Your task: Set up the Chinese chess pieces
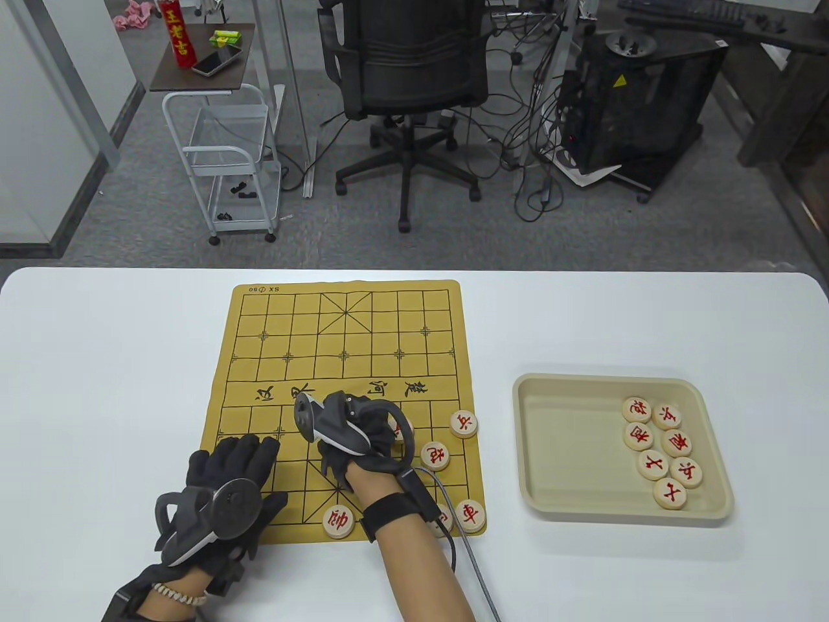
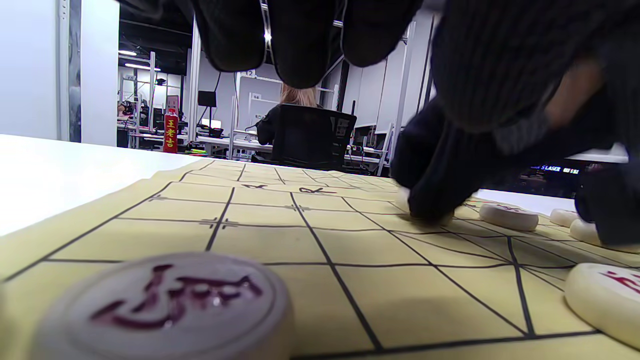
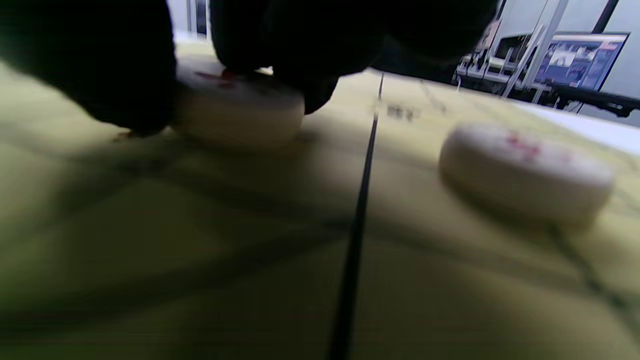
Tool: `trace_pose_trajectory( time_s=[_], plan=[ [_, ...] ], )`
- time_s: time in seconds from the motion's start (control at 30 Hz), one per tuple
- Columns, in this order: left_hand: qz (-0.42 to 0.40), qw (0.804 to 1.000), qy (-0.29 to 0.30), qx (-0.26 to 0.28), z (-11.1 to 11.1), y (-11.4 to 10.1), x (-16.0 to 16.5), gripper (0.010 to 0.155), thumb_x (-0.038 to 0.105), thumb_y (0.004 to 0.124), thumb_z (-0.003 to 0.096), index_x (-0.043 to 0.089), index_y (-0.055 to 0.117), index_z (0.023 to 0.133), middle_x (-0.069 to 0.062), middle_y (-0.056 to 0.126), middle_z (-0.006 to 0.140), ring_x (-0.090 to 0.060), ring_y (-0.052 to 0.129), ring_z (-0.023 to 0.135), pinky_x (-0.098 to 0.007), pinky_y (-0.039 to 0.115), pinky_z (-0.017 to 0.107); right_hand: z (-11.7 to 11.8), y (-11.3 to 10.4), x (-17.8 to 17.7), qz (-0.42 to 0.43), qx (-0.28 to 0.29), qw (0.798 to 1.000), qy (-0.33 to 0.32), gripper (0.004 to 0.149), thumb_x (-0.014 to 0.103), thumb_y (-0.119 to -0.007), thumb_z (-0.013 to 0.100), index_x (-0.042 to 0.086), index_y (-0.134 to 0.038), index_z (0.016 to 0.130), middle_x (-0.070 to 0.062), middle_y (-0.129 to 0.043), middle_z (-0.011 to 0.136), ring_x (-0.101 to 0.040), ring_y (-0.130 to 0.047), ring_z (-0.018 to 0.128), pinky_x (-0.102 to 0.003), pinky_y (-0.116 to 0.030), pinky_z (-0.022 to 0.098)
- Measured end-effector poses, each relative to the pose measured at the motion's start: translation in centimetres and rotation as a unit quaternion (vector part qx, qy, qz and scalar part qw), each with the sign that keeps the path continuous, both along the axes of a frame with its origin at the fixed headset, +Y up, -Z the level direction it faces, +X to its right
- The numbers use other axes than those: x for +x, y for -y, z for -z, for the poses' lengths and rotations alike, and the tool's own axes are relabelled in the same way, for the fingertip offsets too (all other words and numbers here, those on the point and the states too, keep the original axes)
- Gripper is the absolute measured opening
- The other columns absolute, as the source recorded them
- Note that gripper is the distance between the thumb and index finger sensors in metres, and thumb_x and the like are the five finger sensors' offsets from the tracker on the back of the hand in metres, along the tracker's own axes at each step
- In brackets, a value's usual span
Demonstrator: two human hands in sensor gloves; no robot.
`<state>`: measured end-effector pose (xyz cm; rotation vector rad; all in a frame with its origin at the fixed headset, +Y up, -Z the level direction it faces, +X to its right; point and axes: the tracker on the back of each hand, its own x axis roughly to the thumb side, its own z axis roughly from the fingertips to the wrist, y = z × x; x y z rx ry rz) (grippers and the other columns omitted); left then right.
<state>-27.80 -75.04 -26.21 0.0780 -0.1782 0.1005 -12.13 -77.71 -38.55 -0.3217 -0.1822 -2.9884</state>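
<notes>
1. Nearest the table camera: left hand [image 1: 223, 495] lies flat on the near-left corner of the board [image 1: 343, 343], fingers spread and loose, gripping nothing.
2. Right hand [image 1: 353, 434] is over the board's near half, just on the near side of its river. In the right wrist view its fingertips [image 3: 300, 75] press on top of one piece [image 3: 240, 110] sitting on the board. Judged a placing or nudging step; whether the fingers clamp its sides I cannot tell.
3. Pieces seen on the board, all red-lettered, all in its near half: one mid near edge [image 1: 338, 521], one at the near-right corner [image 1: 471, 516], one further in on the right [image 1: 435, 455], one at the right edge near the river [image 1: 464, 424]. Another is partly hidden by the wrist.
4. Tray [image 1: 537, 447], right of the board, holds seven pieces in its right part.
5. Progress, judged: well under half of the red side. The board's far half is bare, and no black pieces are visible.
</notes>
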Motion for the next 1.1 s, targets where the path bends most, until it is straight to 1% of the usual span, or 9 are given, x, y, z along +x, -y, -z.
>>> trace_pose_trajectory(
  time_s=[0.03,0.07,0.2,0.3,0.43,0.47,0.63,0.9,1.1],
  plan=[
    [0.0,1.0,0.0,0.0,0.0,0.0,0.0,0.083,0.057,0.083,0.0385,0.031,0.048,0.11,-0.012,0.058,0.118,-0.048,0.062,0.109,-0.073,0.044,0.073,-0.1,-0.4,0.2,0.022,0.013,1.0,0.0,0.066,0.054,-0.098,0.032,0.029,-0.075,0.089,-0.003,-0.087,0.093,-0.009,-0.096,0.056,-0.035,-0.085,0.046],
    [0.001,1.0,0.0,-0.001,0.0,0.0,0.0,0.083,0.057,0.083,0.0384,0.031,0.049,0.109,-0.012,0.058,0.118,-0.048,0.062,0.109,-0.073,0.044,0.073,0.0,-0.3,0.3,0.029,-0.005,1.0,0.001,0.064,0.05,-0.099,0.034,0.029,-0.076,0.09,-0.004,-0.086,0.094,-0.011,-0.097,0.059,-0.036,-0.085,0.047],
    [0.003,1.0,0.001,-0.002,0.0,0.0,0.0,0.083,0.057,0.083,0.0385,0.031,0.048,0.109,-0.012,0.058,0.118,-0.048,0.062,0.109,-0.073,0.044,0.073,-0.2,-1.2,2.2,0.059,-0.036,0.998,-0.007,0.066,0.05,-0.096,0.036,0.03,-0.074,0.095,-0.005,-0.08,0.102,-0.014,-0.095,0.07,-0.037,-0.083,0.051],
    [0.006,1.0,0.001,-0.002,0.0,0.0,0.0,0.083,0.057,0.083,0.0384,0.031,0.048,0.11,-0.012,0.058,0.118,-0.048,0.062,0.109,-0.073,0.044,0.073,-0.2,-2.6,5.1,0.083,-0.007,0.996,0.02,0.067,0.049,-0.095,0.038,0.029,-0.072,0.098,-0.007,-0.077,0.104,-0.017,-0.093,0.073,-0.038,-0.081,0.052],
    [0.005,1.0,-0.001,-0.004,0.0,0.0,0.0,0.083,0.057,0.083,0.0385,0.031,0.049,0.109,-0.012,0.058,0.118,-0.048,0.062,0.109,-0.073,0.044,0.073,0.0,-4.2,10.6,0.048,0.023,0.995,0.081,0.066,0.049,-0.094,0.039,0.029,-0.072,0.098,-0.007,-0.075,0.105,-0.018,-0.091,0.076,-0.039,-0.081,0.053],
    [0.005,1.0,-0.001,-0.004,0.0,0.0,0.0,0.083,0.057,0.083,0.0383,0.031,0.049,0.109,-0.012,0.058,0.118,-0.047,0.062,0.109,-0.073,0.044,0.073,0.0,-4.6,12.6,0.038,0.033,0.993,0.104,0.068,0.048,-0.094,0.039,0.026,-0.072,0.099,-0.007,-0.075,0.105,-0.019,-0.091,0.076,-0.039,-0.08,0.053],
    [0.01,1.0,-0.001,-0.006,0.0,0.1,0.1,0.083,0.057,0.083,0.0385,0.031,0.049,0.109,-0.012,0.058,0.118,-0.047,0.062,0.109,-0.073,0.044,0.073,-0.9,-5.9,22.5,-0.002,0.046,0.977,0.208,0.065,0.046,-0.094,0.041,0.026,-0.074,0.099,-0.008,-0.075,0.106,-0.021,-0.091,0.077,-0.041,-0.08,0.054],
    [0.012,1.0,-0.004,-0.005,0.1,0.1,0.2,0.083,0.057,0.083,0.0384,0.031,0.049,0.109,-0.012,0.058,0.118,-0.048,0.061,0.109,-0.073,0.044,0.073,-3.6,-5.5,35.1,-0.087,0.012,0.942,0.325,0.063,0.044,-0.094,0.042,0.025,-0.075,0.099,-0.009,-0.073,0.107,-0.024,-0.088,0.081,-0.043,-0.078,0.056],
    [0.014,1.0,-0.008,-0.008,0.1,0.1,0.1,0.083,0.057,0.083,0.0385,0.031,0.049,0.109,-0.012,0.058,0.118,-0.048,0.061,0.109,-0.073,0.043,0.073,-4.8,-3.7,39.9,-0.104,-0.028,0.925,0.365,0.059,0.042,-0.094,0.042,0.025,-0.078,0.096,-0.008,-0.074,0.107,-0.024,-0.088,0.081,-0.044,-0.078,0.056]
  ],
)
